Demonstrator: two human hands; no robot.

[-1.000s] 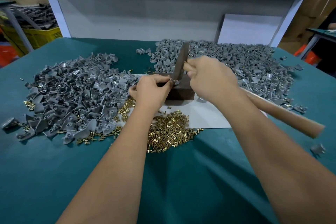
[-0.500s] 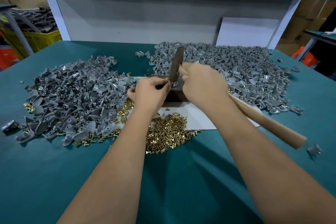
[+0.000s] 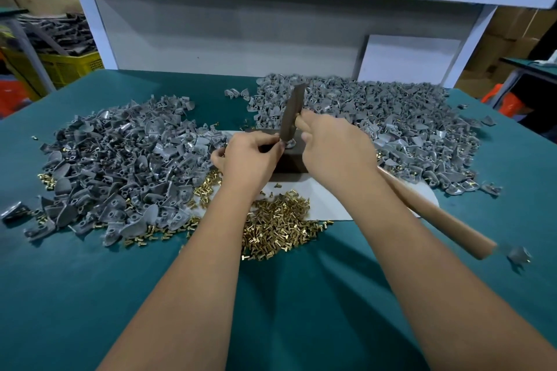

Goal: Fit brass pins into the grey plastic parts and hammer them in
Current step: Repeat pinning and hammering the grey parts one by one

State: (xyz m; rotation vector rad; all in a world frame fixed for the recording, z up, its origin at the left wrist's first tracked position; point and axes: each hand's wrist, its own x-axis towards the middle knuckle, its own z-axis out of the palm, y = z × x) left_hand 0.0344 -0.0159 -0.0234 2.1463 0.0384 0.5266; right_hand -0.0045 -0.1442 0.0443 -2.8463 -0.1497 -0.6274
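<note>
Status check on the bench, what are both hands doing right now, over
Left hand pinches a grey part on the dark block. Right hand grips the hammer near its head, face down on the part. Nothing in the way.

Right hand (image 3: 334, 147) grips hammer (image 3: 291, 116); left hand (image 3: 250, 156) pinches part (image 3: 287, 144).

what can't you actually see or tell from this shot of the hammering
- Head view: the part being struck is hidden behind the left hand and the hammer head.
- Head view: the right hand covers the hammer's neck; its grip can't be judged.
- Head view: a lone grey part near the handle end is blurred.
</note>
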